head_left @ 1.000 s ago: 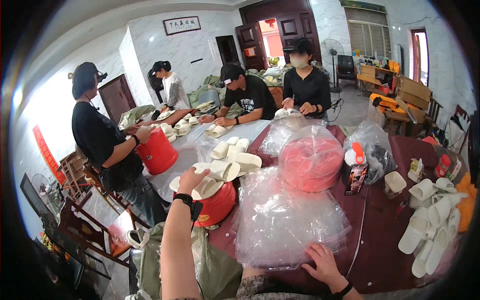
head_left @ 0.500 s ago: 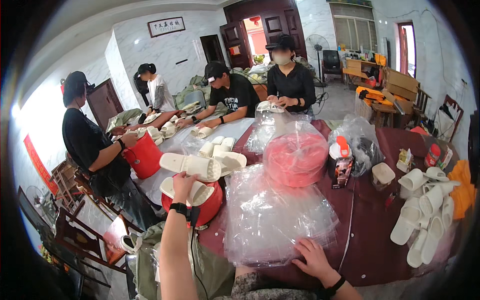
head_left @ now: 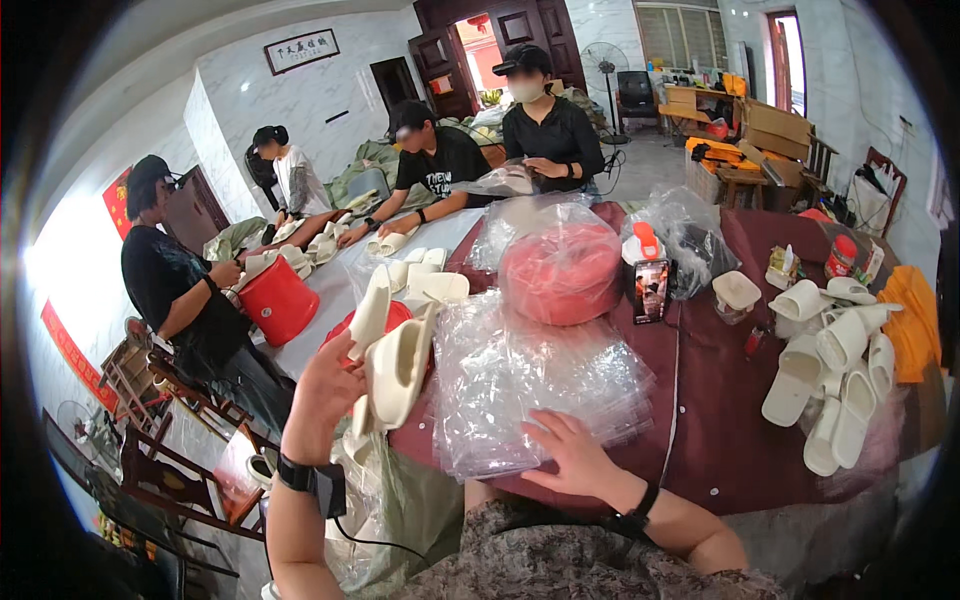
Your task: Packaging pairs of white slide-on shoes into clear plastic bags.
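Steady, light pressure suits the left hand [head_left: 322, 385], its grip closed on thick, cream-coloured moulded slippers [head_left: 397, 378]; the right hand [head_left: 572, 455], wide with spread fingers, best presses flat on the clear plastic bags [head_left: 530, 385] to stop sliding. The slippers tilt steeply, left of the bags, smooth, pale and broad-banded.

Pair of cream slippers [head_left: 386, 382], held up, both tilted steeply, nearly on end, one partly hiding the other, just left of the bags; clear plastic bags [head_left: 500, 400] in a loose flat pile on the table [head_left: 725, 400], shiny, a bit crinkled, edges not lined up
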{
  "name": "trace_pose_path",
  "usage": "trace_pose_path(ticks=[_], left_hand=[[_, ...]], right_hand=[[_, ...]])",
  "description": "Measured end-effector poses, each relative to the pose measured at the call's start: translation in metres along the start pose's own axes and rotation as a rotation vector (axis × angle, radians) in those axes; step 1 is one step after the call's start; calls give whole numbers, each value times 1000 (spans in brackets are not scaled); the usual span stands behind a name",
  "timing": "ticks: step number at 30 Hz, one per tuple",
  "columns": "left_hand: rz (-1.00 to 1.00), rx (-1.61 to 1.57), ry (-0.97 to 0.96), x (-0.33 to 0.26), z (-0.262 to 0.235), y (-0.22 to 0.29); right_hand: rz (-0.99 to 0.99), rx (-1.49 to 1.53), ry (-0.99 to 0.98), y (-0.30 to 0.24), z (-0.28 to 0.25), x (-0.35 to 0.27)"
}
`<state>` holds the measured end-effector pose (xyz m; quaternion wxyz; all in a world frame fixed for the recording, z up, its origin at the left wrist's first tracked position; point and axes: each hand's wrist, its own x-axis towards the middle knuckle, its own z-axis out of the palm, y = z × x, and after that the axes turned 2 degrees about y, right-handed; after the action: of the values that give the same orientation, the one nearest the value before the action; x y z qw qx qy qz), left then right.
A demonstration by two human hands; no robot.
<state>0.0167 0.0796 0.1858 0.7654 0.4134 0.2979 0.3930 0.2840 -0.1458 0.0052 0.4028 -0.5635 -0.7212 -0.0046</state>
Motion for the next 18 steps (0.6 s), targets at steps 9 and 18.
trace_pose_path(ticks=[9, 18], left_hand=[[-77, -354, -273, -29, 99, -90], [244, 58, -8, 42, 99, -242]], right_hand=[[-90, -161, -564, -8, 81, 12], [57, -170, -634, 1, 57, -15]])
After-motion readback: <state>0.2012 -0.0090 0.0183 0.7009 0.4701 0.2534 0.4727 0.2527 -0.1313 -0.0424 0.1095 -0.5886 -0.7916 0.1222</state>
